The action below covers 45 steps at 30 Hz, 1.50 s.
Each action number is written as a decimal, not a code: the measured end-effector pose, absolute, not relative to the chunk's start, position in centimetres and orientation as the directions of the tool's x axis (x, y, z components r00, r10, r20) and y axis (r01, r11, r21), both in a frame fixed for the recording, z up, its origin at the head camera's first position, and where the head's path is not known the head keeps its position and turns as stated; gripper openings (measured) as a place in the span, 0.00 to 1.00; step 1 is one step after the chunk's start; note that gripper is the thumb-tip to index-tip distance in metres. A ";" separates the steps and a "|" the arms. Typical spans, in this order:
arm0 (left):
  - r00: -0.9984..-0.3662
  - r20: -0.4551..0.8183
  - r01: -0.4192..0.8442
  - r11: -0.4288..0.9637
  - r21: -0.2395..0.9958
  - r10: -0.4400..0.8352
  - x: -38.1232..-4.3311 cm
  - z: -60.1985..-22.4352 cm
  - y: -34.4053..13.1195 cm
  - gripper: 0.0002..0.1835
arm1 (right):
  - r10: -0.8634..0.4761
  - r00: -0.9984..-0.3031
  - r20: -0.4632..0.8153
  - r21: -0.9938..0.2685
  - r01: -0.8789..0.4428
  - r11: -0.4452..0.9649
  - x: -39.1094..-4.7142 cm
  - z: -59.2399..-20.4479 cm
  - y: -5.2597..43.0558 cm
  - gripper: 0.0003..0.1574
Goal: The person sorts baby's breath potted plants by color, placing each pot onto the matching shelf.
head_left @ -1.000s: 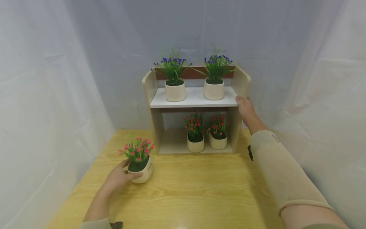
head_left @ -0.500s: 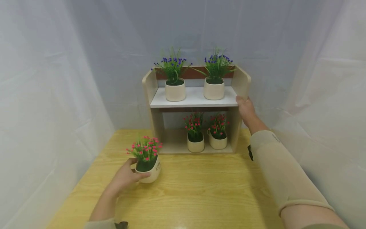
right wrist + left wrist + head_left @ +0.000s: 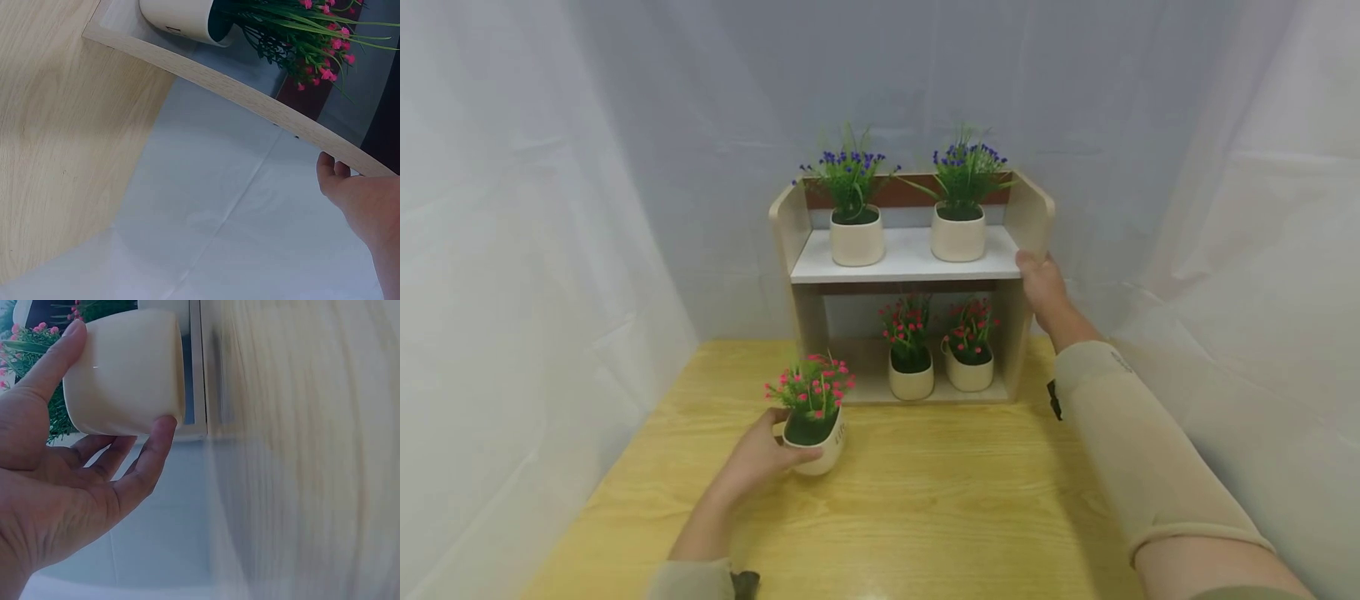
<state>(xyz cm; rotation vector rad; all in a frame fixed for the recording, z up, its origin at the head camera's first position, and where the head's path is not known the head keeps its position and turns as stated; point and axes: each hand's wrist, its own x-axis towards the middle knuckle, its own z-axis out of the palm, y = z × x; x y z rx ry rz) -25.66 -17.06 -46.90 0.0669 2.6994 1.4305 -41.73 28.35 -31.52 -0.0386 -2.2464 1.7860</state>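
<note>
My left hand (image 3: 758, 454) grips a cream pot of pink artificial flowers (image 3: 815, 385) by its left side, thumb along the front. Dark lettering marks the pot's right face. In the left wrist view, the pot (image 3: 125, 372) hangs above the tabletop, in front of the shelf. My right hand (image 3: 1047, 287) holds the right side panel of a two-tier wooden shelf (image 3: 906, 268), level with its white upper board. From the right wrist view, fingers (image 3: 326, 172) of that hand show against the panel's outer face; the rest of the grip is hidden.
Two pots with purple flowers, one left (image 3: 857, 240) and one right (image 3: 958, 233), stand on the upper board. Below, two pots with red-pink flowers (image 3: 912, 383) occupy the middle and right of the lower tier. White sheeting (image 3: 535, 250) encloses the wood-grain table (image 3: 925, 500).
My left hand has carried the pink-flower pot rightward, now overlapping the shelf's lower left corner in the head view. My right hand has stayed on the side panel.
</note>
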 end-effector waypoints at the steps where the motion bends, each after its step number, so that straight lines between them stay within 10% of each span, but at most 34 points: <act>1: -0.995 -0.053 0.001 0.561 0.828 0.081 -25.9 -46.9 -16.8 0.64 | 0.189 -0.963 0.193 -0.959 -0.145 0.243 -41.7 -31.5 28.4 0.43; 45: -0.984 0.156 0.092 0.511 0.854 -0.082 -34.8 -48.9 -9.7 0.50 | 0.200 -0.960 0.198 -0.964 -0.153 0.220 -42.0 -31.7 28.5 0.43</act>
